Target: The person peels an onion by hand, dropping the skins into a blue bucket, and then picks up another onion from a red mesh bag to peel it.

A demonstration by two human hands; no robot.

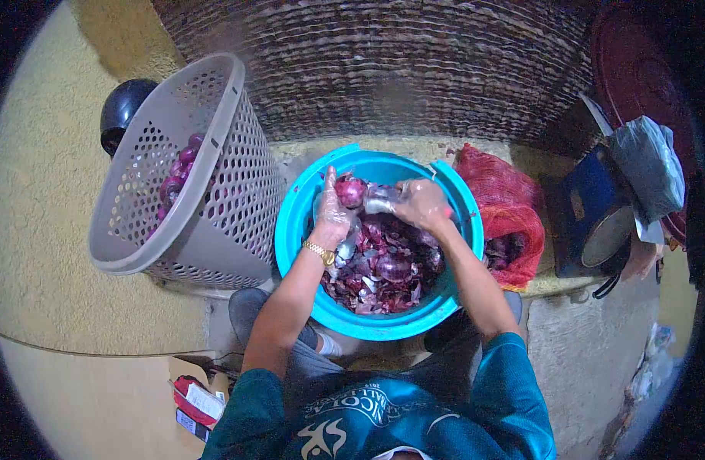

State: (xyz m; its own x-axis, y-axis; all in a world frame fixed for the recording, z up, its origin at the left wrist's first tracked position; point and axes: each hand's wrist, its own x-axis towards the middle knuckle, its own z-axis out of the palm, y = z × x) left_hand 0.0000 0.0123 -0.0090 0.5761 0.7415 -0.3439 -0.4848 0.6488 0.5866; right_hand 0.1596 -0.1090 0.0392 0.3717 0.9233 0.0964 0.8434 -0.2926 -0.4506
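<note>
A purple-red onion (351, 192) sits in my left hand (335, 212), which wears a clear plastic glove and has its thumb raised beside the bulb. My right hand (421, 203), gloved too, is closed just right of the onion. A pale, shiny patch shows in front of its fingers and a red bit by its heel; I cannot tell what it grips. Both hands are over a turquoise basin (472, 222). Inside lie loose onion skins (368, 295) and a whole onion (394, 267) near the middle.
A tall grey perforated basket (249, 165) with peeled onions (172, 188) in it stands left of the basin. To the right lies a red mesh sack (502, 184) with onions at its mouth. Farther right is a dark blue box-like object (594, 207). A ridged wall (391, 69) rises behind.
</note>
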